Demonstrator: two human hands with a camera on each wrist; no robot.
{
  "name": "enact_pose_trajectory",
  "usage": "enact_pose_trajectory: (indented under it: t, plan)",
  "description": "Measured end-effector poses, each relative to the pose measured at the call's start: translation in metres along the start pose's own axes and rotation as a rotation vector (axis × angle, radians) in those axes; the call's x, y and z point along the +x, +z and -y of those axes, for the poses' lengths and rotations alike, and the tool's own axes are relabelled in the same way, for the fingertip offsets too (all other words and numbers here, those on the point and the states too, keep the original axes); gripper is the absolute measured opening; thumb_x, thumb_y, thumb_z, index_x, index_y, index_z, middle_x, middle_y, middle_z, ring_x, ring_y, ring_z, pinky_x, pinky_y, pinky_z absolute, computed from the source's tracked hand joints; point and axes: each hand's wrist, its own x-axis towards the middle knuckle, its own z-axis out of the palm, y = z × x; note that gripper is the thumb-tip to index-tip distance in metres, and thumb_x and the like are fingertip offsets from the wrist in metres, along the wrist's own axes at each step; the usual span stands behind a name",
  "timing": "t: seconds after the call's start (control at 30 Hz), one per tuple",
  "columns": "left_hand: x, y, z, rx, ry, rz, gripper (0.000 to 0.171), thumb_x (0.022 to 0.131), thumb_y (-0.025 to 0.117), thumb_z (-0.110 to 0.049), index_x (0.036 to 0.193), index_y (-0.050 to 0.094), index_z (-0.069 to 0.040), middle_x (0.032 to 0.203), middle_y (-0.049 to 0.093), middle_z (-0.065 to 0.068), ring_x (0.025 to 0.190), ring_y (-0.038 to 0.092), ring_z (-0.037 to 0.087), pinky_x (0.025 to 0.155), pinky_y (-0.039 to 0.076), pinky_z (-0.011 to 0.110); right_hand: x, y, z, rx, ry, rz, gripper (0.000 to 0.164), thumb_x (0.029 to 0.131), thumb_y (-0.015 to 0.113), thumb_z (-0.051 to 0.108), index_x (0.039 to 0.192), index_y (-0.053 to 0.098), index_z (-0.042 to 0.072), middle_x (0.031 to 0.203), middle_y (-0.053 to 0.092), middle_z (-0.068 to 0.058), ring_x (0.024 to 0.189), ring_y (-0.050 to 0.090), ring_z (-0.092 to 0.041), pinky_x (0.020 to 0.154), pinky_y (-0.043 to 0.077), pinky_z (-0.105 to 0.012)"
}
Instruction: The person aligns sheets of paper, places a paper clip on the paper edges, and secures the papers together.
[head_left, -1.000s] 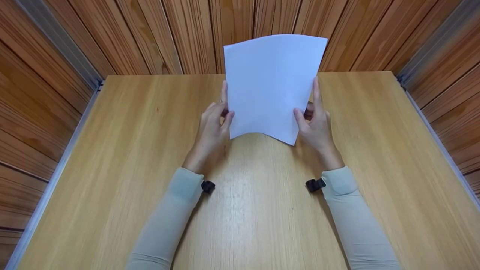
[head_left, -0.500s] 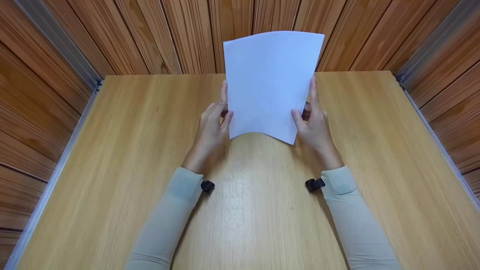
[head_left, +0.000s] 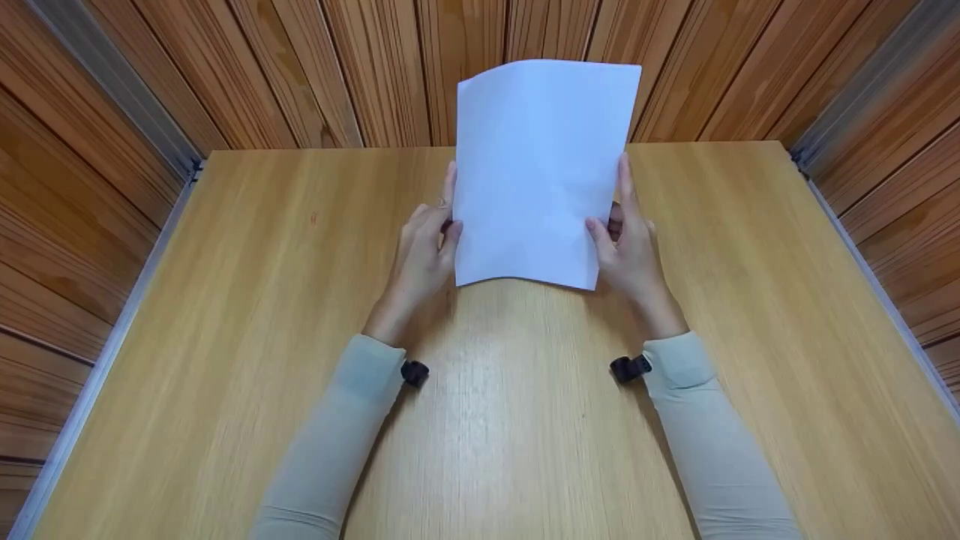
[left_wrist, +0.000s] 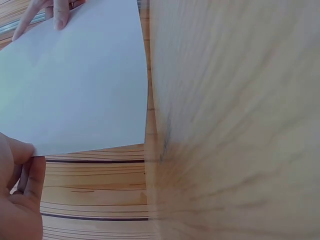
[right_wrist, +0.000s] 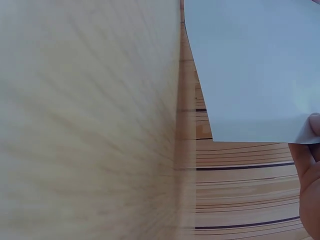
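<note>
A blank white sheet of paper (head_left: 540, 165) stands nearly upright above the far part of the table, slightly bowed between both hands. My left hand (head_left: 424, 247) pinches its left edge low down, thumb in front and the other fingers behind. On the opposite edge my right hand (head_left: 634, 244) grips the paper the same way, its index finger pointing up along the side. In the left wrist view, the paper (left_wrist: 80, 80) spans from one hand to the other. The right wrist view shows the paper's lower corner (right_wrist: 240, 115) hanging past the thumb.
The wooden table (head_left: 495, 420) lies beneath both forearms. Plank walls (head_left: 390, 67) rise behind it and at both sides, with grey metal rails (head_left: 120, 300) along the side edges. A small black device (head_left: 415, 373) is strapped at each wrist.
The paper's lower edge has flattened from a strong arch to a gentle curve. Its top corners have drawn closer together, and the right hand has shifted slightly left.
</note>
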Motion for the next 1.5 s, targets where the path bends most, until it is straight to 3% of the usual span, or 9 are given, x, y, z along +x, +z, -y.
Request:
enact_pose_trajectory:
  t: [0.17,0.3,0.47,0.57,0.7,0.87,1.03,1.4,1.5]
  plan:
    - [0.001,-0.005,0.0,-0.048,-0.047,0.03,0.039,0.106,0.064,-0.005,0.143,0.062,0.005,0.103,0.071,0.018,0.091,0.059,0.029,0.073,0.048,0.03,0.001,-0.003,0.002,0.032,0.021,0.026,0.083,0.104,0.062,-0.002,0.17,0.012,0.006,0.067,0.047,-0.006,0.059,0.041,-0.013,0.056,0.035,-0.021]
    - [0.002,-0.011,0.001,-0.111,-0.101,0.073,0.056,0.105,0.062,-0.003,0.159,0.045,0.0,0.101,0.067,0.017,0.091,0.06,0.027,0.076,0.05,0.03,0.0,-0.005,0.006,0.077,0.048,0.055,0.087,0.103,0.062,-0.005,0.171,0.011,0.012,0.122,0.066,-0.017,0.073,0.056,-0.015,0.063,0.043,-0.021]
    - [0.006,-0.015,0.004,-0.213,-0.113,0.093,0.07,0.105,0.057,-0.001,0.168,0.026,-0.008,0.122,0.069,0.015,0.083,0.056,0.022,0.075,0.05,0.03,0.0,-0.005,0.008,0.162,0.089,0.091,0.092,0.102,0.062,-0.009,0.172,0.01,0.02,0.173,0.032,-0.002,0.094,0.068,-0.017,0.074,0.052,-0.022]
    - [0.009,-0.016,0.004,-0.277,-0.133,0.101,0.078,0.104,0.053,0.001,0.171,0.016,-0.015,0.167,0.044,0.007,0.078,0.049,0.019,0.072,0.046,0.028,-0.001,-0.006,0.01,0.203,0.102,0.107,0.094,0.101,0.063,-0.009,0.173,0.01,0.022,0.17,0.036,-0.002,0.094,0.069,-0.018,0.074,0.053,-0.022]
    - [0.011,-0.014,0.003,-0.332,-0.163,0.097,0.082,0.102,0.049,0.005,0.171,0.011,-0.015,0.177,0.012,0.002,0.103,0.056,0.018,0.074,0.042,0.029,-0.001,-0.008,0.012,0.249,0.099,0.112,0.094,0.101,0.065,-0.007,0.172,0.009,0.02,0.17,0.036,-0.003,0.082,0.065,-0.018,0.067,0.05,-0.022]
    - [0.011,-0.012,0.0,-0.383,-0.183,0.097,0.079,0.105,0.046,0.002,0.172,0.008,-0.016,0.178,0.006,-0.001,0.136,0.045,0.015,0.099,0.041,0.027,-0.002,-0.009,0.012,0.301,0.099,0.121,0.094,0.101,0.065,-0.006,0.172,0.009,0.019,0.172,0.032,-0.001,0.079,0.062,-0.018,0.064,0.048,-0.022]
    - [0.01,-0.009,-0.001,-0.417,-0.153,0.089,0.075,0.11,0.047,0.0,0.171,0.005,-0.013,0.179,0.003,0.006,0.161,0.016,0.012,0.129,0.018,0.028,-0.002,-0.009,0.014,0.364,0.115,0.142,0.094,0.102,0.065,-0.006,0.172,0.008,0.018,0.166,0.041,-0.007,0.077,0.062,-0.017,0.061,0.048,-0.021]
    - [0.011,-0.006,-0.003,-0.448,-0.171,0.027,0.074,0.109,0.044,0.006,0.171,0.009,-0.012,0.179,0.006,-0.002,0.162,0.008,0.007,0.13,0.013,0.026,0.002,-0.011,0.018,0.375,0.128,0.178,0.098,0.1,0.066,-0.008,0.172,0.007,0.025,0.139,0.062,-0.012,0.068,0.057,-0.017,0.058,0.046,-0.022]
    - [0.011,-0.006,-0.003,-0.435,-0.178,0.02,0.073,0.109,0.044,0.005,0.171,0.011,-0.013,0.179,0.008,-0.003,0.159,0.018,0.005,0.123,0.025,0.024,0.003,-0.012,0.019,0.374,0.125,0.187,0.098,0.101,0.065,-0.007,0.172,0.007,0.025,0.133,0.066,-0.012,0.068,0.058,-0.018,0.059,0.047,-0.023]
